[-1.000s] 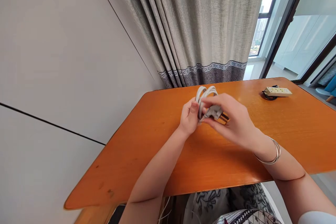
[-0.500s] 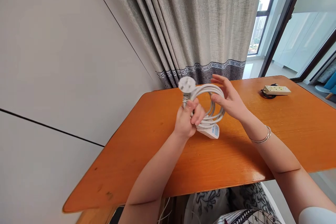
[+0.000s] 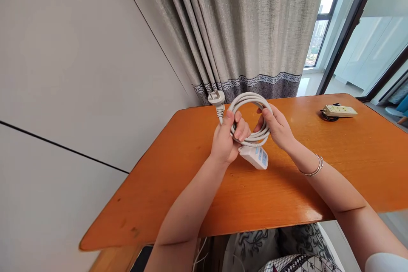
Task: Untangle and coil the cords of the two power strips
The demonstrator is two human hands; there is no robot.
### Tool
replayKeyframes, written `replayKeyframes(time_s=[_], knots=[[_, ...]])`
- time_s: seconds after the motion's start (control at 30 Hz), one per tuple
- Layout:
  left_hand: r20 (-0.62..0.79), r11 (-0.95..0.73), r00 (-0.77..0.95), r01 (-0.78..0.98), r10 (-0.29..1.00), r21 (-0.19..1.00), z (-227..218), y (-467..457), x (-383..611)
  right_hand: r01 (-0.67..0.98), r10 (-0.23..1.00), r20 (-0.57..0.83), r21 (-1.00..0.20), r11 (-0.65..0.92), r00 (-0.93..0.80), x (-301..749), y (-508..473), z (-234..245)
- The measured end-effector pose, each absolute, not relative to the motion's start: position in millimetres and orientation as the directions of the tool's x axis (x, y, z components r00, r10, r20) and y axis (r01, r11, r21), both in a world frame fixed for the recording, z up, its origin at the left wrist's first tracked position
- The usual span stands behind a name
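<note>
A white power cord (image 3: 250, 97) is wound into a round coil above the table. My left hand (image 3: 227, 138) is closed round the coil's left side, thumb on top. Its plug (image 3: 216, 98) sticks up beyond that thumb, with the prongs at the top. With thumb and fingers, my right hand (image 3: 276, 126) grips the right side of the coil. Just below the loops is a white power strip (image 3: 256, 157) with blue-marked sockets; I cannot tell whether it rests on the wood.
The orange-brown wooden table (image 3: 178, 187) spans the view. At its far right lies a cream power strip (image 3: 340, 111) with a black cord. Behind the table hangs a grey curtain (image 3: 255, 29); a pale wall panel (image 3: 79, 72) borders the left side.
My right hand has closed from a loose, spread pose onto the coil's right side. The plug has tilted left, turning its prongs upward, and the coil looks rounder.
</note>
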State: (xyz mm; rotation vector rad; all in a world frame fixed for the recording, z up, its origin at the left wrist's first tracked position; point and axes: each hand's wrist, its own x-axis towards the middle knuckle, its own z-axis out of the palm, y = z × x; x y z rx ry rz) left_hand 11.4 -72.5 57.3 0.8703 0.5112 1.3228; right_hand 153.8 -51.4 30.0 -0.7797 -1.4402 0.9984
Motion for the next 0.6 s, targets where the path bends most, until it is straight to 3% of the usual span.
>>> replayKeyframes(time_s=[0.23, 0.4, 0.6], knots=[[0.166, -0.069, 0.123, -0.561, 0.978, 0.825, 48.2, -68.7, 15.5, -0.046, 0.920, 0.391, -0.920, 0.389, -0.035, 154.4, -48.1, 29.1], [0.215, -0.155, 0.050, -0.538, 0.975, 0.829, 33.8, -57.6, 20.9, 0.080, 0.904, 0.428, -0.902, 0.424, 0.027, 162.6, -45.9, 32.0], [0.141, -0.073, 0.083, -0.547, 0.987, 0.834, 25.8, -52.8, 25.3, 0.130, 0.925, 0.373, -0.923, 0.362, 0.067, 168.0, -32.5, 24.6]])
